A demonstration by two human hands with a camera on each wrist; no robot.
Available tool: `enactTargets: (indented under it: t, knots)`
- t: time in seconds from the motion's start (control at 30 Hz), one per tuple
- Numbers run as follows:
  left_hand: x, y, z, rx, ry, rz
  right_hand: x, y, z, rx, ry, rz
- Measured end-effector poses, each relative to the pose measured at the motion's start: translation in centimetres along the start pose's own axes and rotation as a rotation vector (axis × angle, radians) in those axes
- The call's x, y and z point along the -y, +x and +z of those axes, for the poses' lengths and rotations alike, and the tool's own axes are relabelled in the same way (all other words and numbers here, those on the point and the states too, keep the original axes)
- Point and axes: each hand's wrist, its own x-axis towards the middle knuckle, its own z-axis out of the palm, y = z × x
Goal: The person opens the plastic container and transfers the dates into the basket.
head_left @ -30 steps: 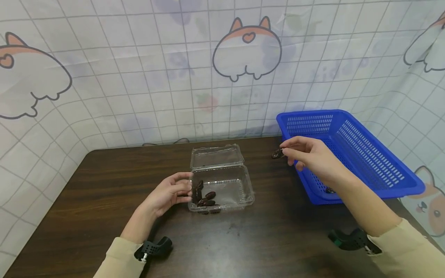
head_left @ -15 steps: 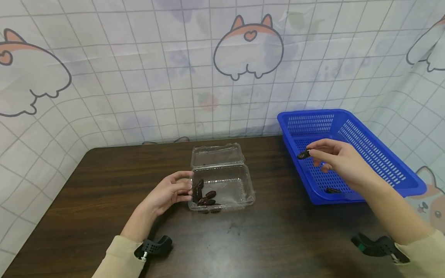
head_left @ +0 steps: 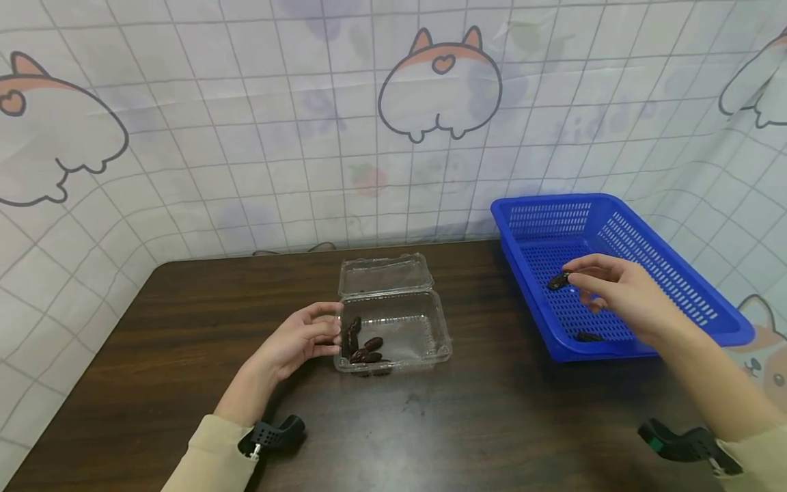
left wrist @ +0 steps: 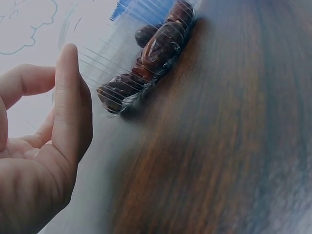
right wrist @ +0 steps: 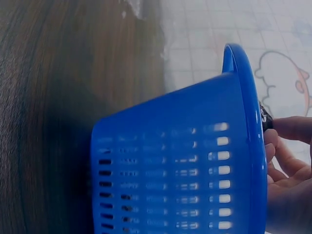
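Observation:
My right hand pinches a dark brown date between thumb and fingertips, above the inside of the blue basket. Another date lies on the basket floor near its front wall. On the left, my left hand holds the left edge of a clear plastic container, whose lid stands open at the back. Several dates lie in the container's left part. In the left wrist view, dates show through the container's side wall. Beyond the basket rim in the right wrist view, the pinched date is partly hidden.
A dark wooden table carries the container and the basket. White gridded cloth with cartoon prints hangs behind and at both sides. A cable lies along the table's back edge. Black mounts sit on both wrists.
My right hand has moved right with the date, from beside the basket's left rim to over its inside. My left hand and the container stay in place.

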Motion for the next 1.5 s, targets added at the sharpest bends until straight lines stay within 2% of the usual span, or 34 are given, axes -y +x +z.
enactTargets:
  t: [0.37, 0.7, 0.9, 1.2, 1.5]
  knots:
    - [0.2, -0.1, -0.1, -0.003, -0.023, -0.003, -0.2, -0.4, -0.5, 0.045, -0.051, -0.029]
    - [0.6, 0.3, -0.1, 0.013, -0.018, 0.006, 0.8, -0.2, 0.2, 0.06, -0.019, -0.04]
    - [0.6, 0.4, -0.1, 0.015, -0.01, 0.01, 2.3, 0.1, 1.3, 0.092, -0.042, -0.032]
    - [0.4, 0.4, 0.2, 0.023, -0.02, 0.006, 4.1, 1.1, 4.1, 0.169, -0.037, -0.07]
    - [0.1, 0.2, 0.3, 0.022, -0.019, 0.01, 6.4, 3.1, 7.0, 0.229, -0.056, -0.099]
